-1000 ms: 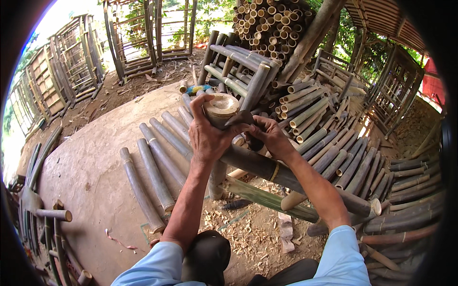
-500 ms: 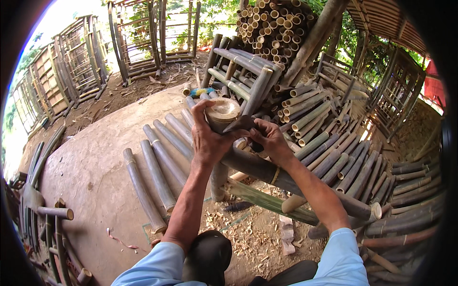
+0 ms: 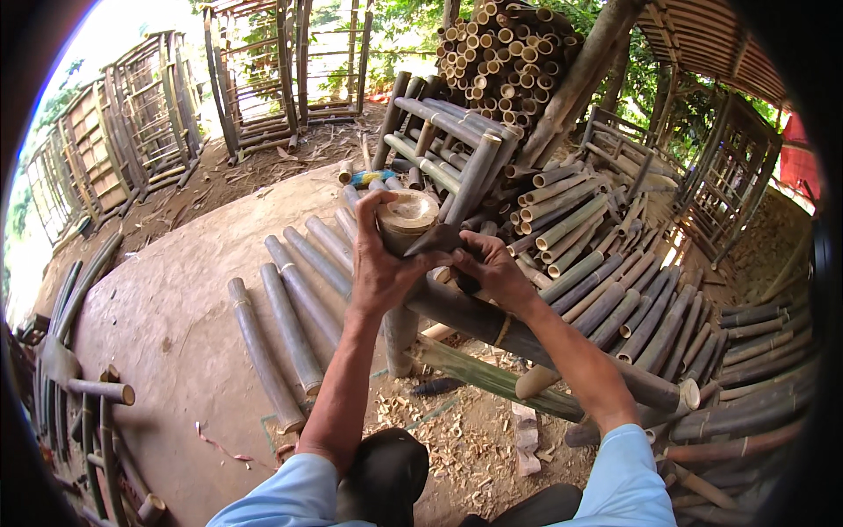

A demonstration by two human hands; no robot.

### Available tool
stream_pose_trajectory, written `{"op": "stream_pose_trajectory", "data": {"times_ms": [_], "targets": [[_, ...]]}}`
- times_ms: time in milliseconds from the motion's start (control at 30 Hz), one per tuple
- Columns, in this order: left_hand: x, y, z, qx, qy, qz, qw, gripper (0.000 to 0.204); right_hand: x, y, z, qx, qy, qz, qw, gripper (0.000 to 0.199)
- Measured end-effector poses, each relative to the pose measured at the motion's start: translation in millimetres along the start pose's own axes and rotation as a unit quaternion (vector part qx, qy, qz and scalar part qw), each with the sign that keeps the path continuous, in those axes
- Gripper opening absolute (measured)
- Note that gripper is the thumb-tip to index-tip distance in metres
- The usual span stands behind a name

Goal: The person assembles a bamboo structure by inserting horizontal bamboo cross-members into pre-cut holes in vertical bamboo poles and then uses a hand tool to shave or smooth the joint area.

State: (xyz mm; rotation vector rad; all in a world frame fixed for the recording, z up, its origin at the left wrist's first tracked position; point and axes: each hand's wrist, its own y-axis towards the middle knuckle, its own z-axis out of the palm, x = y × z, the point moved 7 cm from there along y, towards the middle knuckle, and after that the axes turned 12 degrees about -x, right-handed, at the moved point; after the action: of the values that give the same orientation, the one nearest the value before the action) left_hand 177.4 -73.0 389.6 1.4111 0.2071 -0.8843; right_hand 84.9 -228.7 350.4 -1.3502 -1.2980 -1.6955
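In front of me, the pale, round end of a thick bamboo post (image 3: 409, 211) faces up. My left hand (image 3: 382, 263) is wrapped around its left side, with the thumb stretched right toward the blade. A dark, broad-bladed knife (image 3: 435, 239) lies against the rim on the near right side. My right hand (image 3: 497, 270) is closed on its handle, which is mostly hidden by the fingers. Below the hands, a dark horizontal bamboo pole (image 3: 562, 349) slants down to the right, with a greenish split bamboo rail (image 3: 500, 380) under it.
Cut bamboo poles (image 3: 272, 347) lie in a row on the concrete slab (image 3: 167, 307) at left. More bamboo (image 3: 562, 211) is heaped at right, with a stack (image 3: 500, 57) behind. Wood shavings (image 3: 448, 439) cover the ground by my knees. Bamboo frames (image 3: 255, 79) stand at the back.
Both hands, the knife and the bamboo end sit slightly lower in view. The knife still rests at the rim, and both grips look the same.
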Motion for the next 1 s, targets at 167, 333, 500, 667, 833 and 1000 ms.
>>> {"op": "stream_pose_trajectory", "data": {"times_ms": [167, 333, 500, 667, 833, 1000], "targets": [[5.2, -0.9, 4.7, 0.02, -0.06, -0.011, 0.998, 0.096, 0.8, 0.1, -3.6, 0.015, 0.008, -0.001, 1.0, 0.025], [8.1, -0.1, -4.2, -0.009, 0.017, 0.015, 1.0, 0.095, -3.1, 1.5, 1.1, -0.015, 0.0, -0.021, 1.0, 0.022], [-1.8, -1.2, -2.6, -0.022, 0.077, 0.015, 0.997, 0.096, -0.2, -4.5, 0.1, -0.067, 0.021, -0.054, 0.996, 0.019], [9.8, -5.3, -0.7, -0.02, 0.055, -0.067, 0.996, 0.1, -0.3, -4.0, 1.6, -0.076, 0.014, -0.064, 0.995, 0.022], [1.6, -5.2, -2.1, 0.013, -0.088, -0.023, 0.996, 0.101, 2.9, -2.5, 1.9, 0.004, -0.017, -0.009, 1.0, 0.024], [5.2, -6.8, -3.5, 0.036, -0.12, -0.063, 0.99, 0.102, 4.1, 1.9, 9.0, 0.011, -0.019, -0.006, 1.0, 0.025]]}}
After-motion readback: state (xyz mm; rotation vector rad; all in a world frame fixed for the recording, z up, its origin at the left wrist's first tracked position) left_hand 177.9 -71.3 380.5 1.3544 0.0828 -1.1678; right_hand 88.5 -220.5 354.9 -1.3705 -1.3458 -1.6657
